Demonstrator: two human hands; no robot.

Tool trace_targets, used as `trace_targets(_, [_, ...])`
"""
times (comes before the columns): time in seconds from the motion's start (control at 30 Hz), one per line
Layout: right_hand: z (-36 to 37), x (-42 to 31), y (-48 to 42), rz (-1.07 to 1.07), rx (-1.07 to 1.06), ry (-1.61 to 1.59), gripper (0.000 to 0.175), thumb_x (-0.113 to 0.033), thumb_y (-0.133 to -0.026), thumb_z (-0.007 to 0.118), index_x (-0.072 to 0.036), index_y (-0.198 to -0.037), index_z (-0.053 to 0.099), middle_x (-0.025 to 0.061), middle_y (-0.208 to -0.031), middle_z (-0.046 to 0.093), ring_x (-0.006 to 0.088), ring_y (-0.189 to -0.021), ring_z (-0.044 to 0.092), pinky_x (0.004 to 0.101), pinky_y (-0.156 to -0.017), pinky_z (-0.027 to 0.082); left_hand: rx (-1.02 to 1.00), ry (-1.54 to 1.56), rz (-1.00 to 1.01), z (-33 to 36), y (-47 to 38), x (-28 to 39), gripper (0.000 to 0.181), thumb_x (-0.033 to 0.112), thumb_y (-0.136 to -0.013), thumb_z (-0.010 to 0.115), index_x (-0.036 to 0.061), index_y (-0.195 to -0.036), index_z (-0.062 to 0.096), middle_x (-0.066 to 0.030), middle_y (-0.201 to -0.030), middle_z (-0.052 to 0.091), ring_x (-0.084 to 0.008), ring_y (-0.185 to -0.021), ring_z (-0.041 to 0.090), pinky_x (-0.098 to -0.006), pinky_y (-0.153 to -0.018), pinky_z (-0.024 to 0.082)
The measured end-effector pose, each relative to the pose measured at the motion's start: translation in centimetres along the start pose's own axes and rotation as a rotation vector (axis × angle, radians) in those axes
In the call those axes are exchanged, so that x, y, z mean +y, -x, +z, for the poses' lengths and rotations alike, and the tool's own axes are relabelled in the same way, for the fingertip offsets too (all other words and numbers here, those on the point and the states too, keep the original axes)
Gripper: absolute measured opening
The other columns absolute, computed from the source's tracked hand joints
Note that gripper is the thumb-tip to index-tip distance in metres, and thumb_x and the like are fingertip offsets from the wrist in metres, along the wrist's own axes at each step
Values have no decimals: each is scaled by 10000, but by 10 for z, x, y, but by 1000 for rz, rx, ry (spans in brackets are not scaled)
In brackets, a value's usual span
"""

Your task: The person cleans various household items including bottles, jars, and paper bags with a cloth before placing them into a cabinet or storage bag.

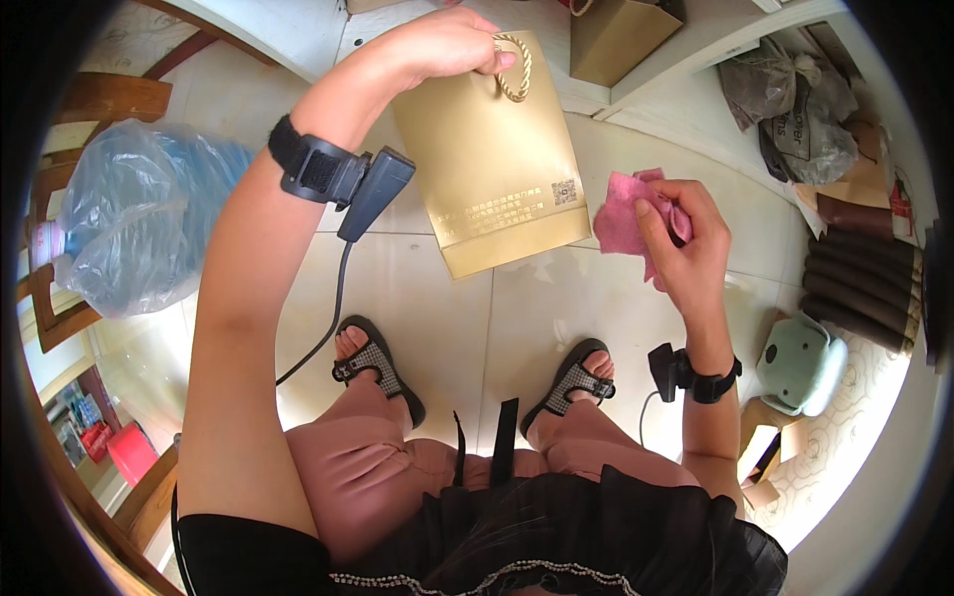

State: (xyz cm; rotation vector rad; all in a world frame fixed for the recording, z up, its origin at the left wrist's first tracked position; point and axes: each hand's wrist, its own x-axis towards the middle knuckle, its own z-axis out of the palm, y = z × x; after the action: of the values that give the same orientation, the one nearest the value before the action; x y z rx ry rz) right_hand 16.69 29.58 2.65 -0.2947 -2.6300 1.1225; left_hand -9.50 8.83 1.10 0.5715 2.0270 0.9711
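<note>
My left hand grips the top of a gold paper gift bag by its twisted gold rope handle. The bag hangs tilted over the tiled floor, with printed writing and a square code near its lower edge. To the right of the bag, my right hand holds a crumpled pink cloth between thumb and fingers. The cloth is close to the bag's lower right side, apart from it. Both wrists wear black straps with small devices and cables.
Another gold bag stands in the white shelf unit ahead. A large clear plastic bag is at left by wooden chair parts. Plastic-wrapped items, dark rolls and a pale green container are at right.
</note>
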Motion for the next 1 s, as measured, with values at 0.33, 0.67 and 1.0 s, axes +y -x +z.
trace_targets(0.33, [41,14,31,-52,-378,0,138,-103,-811,707,-37,-927,671,112,-862,649,237,-755,621,331,-697,515,47,105,-77,-14,0,-6,118,162,-911,627,49,-933,654,5,-827,659,-75,-744,578,-271,-664,469])
trace_targets(0.67, [60,30,26,541,87,-729,280,-279,-984,589,-43,-1131,555,13,-993,608,92,-904,539,245,-856,429,153,219,-87,-9,-7,-10,201,178,-925,632,32,-1060,655,-33,-871,684,-96,-721,624,-273,-631,499])
trace_targets(1.0, [97,0,47,651,-250,-1065,299,-229,-986,580,-49,-1200,472,41,-1111,601,125,-1034,554,282,-932,431,173,270,-59,-8,-5,-5,233,194,-945,614,31,-1105,658,-54,-964,694,-106,-812,643,-281,-707,513])
